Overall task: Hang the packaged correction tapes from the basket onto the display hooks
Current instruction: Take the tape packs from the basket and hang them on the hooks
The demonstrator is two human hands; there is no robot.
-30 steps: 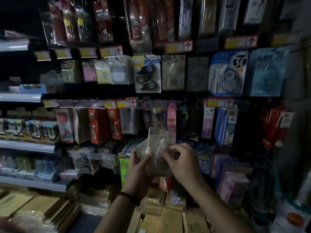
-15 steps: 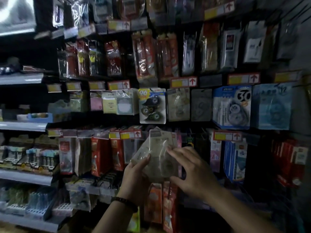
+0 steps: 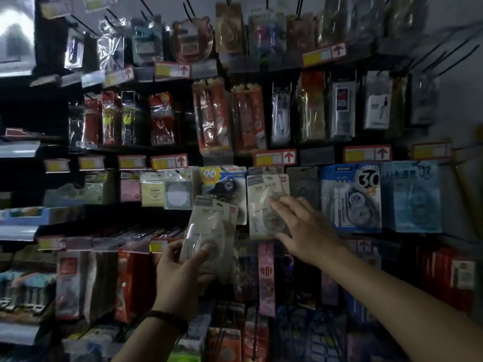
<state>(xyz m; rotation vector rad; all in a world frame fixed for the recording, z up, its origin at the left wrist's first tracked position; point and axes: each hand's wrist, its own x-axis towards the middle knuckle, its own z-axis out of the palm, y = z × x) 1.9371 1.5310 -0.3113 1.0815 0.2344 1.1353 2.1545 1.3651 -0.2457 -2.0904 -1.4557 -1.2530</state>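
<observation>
Gripping a beige correction tape pack [image 3: 206,231] in my left hand [image 3: 180,273]: thumb is lying across the clear blister, other fingers are curling round the back, low on the card. It's standing near upright, long axis vertical w/ the top leaning a bit right, hang-hole end up. Poss. a 2nd card is riding behind it, can't tell for sure. My right hand [image 3: 305,231] is reaching fwd w/ fingers spread & straight, fingertips [image 3: 277,205] touching the blister of a matching pack [image 3: 264,189] that's hanging on the display row; it's pinching nothing.

What I'm judging the next move on: the target hook is sitting up & to the right of the pack I'm holding, just beside it, and the hanging twin's top edge is higher than my pack's top. Hook itself is hiding behind the card tops. Right hand is the nearer one to that spot, left is carrying the load, so I'm guessing right will be steadying the front pack while left brings the hole up & over. Space is tight: the yellow-and-blue 96 pack [image 3: 222,178] is crowding the left side, a grey pack [image 3: 303,189] is just right. Risk I'm seeing is snagging the 96 pack or missing the hole in this dim light. Basket isn't showing clearly
</observation>
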